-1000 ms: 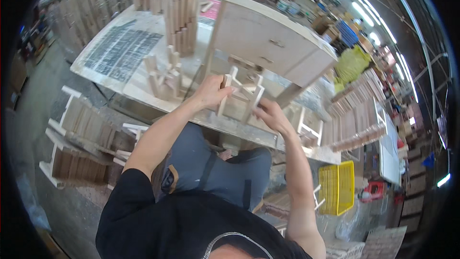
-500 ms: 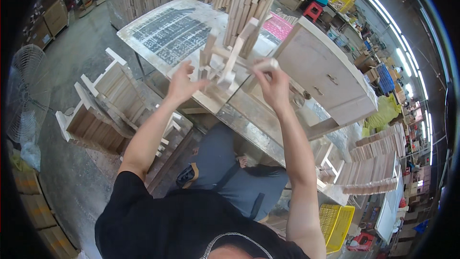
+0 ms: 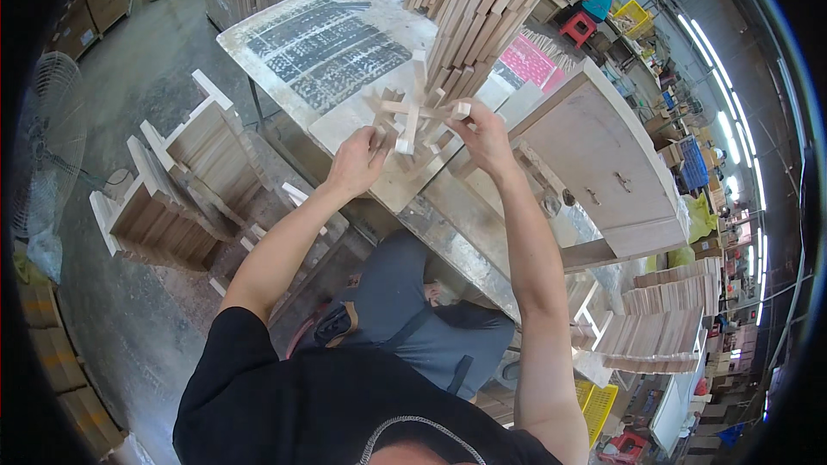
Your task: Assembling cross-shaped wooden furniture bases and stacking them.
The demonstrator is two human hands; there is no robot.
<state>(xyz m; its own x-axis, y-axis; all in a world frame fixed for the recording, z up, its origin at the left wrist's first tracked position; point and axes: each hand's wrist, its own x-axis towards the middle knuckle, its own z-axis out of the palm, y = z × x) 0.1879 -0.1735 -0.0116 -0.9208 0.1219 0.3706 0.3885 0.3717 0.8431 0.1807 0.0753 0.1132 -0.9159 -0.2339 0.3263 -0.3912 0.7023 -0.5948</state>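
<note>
A cross-shaped assembly of pale wooden strips (image 3: 413,116) is between my hands, over the near part of the work table. My right hand (image 3: 488,142) pinches a strip at its right end, whose squared tip sticks out past my thumb and fingers. On the other side my left hand (image 3: 356,164) is closed, its fingertips together at the left edge of the assembly; the part they grip is mostly hidden. More short wooden pieces lie under and behind the assembly, too jumbled to separate.
Tall bundles of wooden strips (image 3: 491,13) stand behind the table (image 3: 323,120). A wooden cabinet-like box (image 3: 594,164) rises close to my right forearm. Stacked slatted parts (image 3: 172,215) sit at the left, a floor fan (image 3: 56,142) beyond them. A yellow crate (image 3: 596,405) is low on the right.
My left hand has gone from open with spread fingers to closed against the assembly's left edge. My right hand keeps its pinch on the strip. The view has shifted slightly.
</note>
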